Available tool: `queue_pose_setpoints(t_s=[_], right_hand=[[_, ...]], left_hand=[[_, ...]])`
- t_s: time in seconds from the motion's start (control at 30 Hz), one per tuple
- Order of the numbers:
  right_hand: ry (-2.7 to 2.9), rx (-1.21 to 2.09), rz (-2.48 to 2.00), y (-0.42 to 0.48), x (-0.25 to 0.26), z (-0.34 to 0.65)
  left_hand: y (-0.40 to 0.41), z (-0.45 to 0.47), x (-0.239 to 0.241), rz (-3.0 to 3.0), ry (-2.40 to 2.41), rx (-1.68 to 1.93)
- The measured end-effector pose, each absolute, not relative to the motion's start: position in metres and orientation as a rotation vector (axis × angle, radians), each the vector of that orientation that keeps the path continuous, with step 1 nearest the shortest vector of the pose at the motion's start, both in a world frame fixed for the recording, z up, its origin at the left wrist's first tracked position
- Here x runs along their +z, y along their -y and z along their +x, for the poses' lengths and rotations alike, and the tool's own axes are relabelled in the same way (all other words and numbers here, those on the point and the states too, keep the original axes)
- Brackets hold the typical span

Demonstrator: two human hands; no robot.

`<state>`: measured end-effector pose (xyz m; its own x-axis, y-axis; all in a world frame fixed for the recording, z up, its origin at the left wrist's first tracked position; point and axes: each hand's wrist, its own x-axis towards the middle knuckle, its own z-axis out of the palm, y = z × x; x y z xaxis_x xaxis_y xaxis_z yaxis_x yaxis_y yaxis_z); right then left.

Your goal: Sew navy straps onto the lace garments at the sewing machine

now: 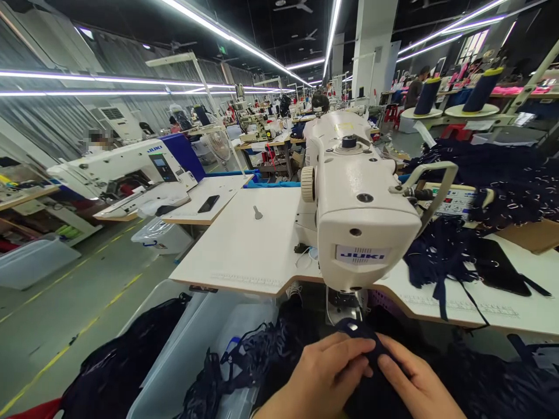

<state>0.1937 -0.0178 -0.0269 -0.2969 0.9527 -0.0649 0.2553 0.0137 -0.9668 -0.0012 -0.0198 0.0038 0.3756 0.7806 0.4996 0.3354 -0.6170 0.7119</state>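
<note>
From where I stand, the person's two bare hands are close together just below the head of a bulky cream-white sewing machine (pixel 367 227) lettered JUKI in blue. Between them is a dark navy fabric piece (pixel 349 325), its upper end right by the shiny metal sewing foot (pixel 343 306) under the machine head; whether it touches the metal, I cannot tell. A small pale spot shows on the fabric. The left hand (pixel 334 368) is mostly closed, fingers curled and tips pinching the fabric from its left side. The right hand (pixel 413 375) is partly closed, its thumb and forefinger gripping the fabric from the other side, the remaining fingers hidden.

A smooth white tabletop (pixel 236 256) spreads to the left of the machine, with a flat grey metal piece (pixel 257 213), rounded at one end, lying on it. Below the table's front edge sits a translucent pale-blue plastic bin (pixel 172 355), holding a tangle of thin navy strips (pixel 257 349). On the right side of the table, a heap of narrow navy straps (pixel 441 250) lies beside a flat black rectangular slab (pixel 500 267). Behind it, two tall cones of navy thread (pixel 483 90) stand on round cream discs. Over to the left is a white-and-blue sewing machine (pixel 135 169), a black phone (pixel 208 203) resting on its table.
</note>
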Motion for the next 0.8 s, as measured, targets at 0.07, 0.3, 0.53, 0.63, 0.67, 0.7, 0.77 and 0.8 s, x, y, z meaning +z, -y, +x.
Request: queue_pose_setpoints(t_s=[0.07,0.3,0.53,0.63,0.67,0.7,0.77,0.8], right_hand=[[1.551,1.299,-1.268,0.011,-0.029,0.194],[1.557,1.206,-1.283,-0.005,-0.030,0.185],[1.652,1.156,-1.391,-0.005,-0.036,0.180],[1.669,1.134,-1.421,-0.013,-0.035,0.181],[1.677,1.124,-1.430,-0.016,-0.033,0.182],[1.687,1.112,-1.433,-0.019,-0.031,0.182],[1.718,1.094,-1.409,-0.025,-0.026,0.183],[1.732,1.087,-1.393,-0.028,-0.025,0.183]], left_hand=[[0.019,0.001,0.000,2.187,-0.969,1.200],[0.015,-0.010,-0.009,2.644,-1.339,1.148],[0.010,-0.018,-0.013,2.805,-1.716,1.108],[0.007,-0.020,-0.013,2.886,-1.703,1.064],[0.006,-0.020,-0.013,2.914,-1.670,1.044],[0.005,-0.021,-0.012,2.945,-1.621,1.015],[0.003,-0.022,-0.010,3.000,-1.496,0.921],[0.003,-0.022,-0.010,3.017,-1.449,0.872]])
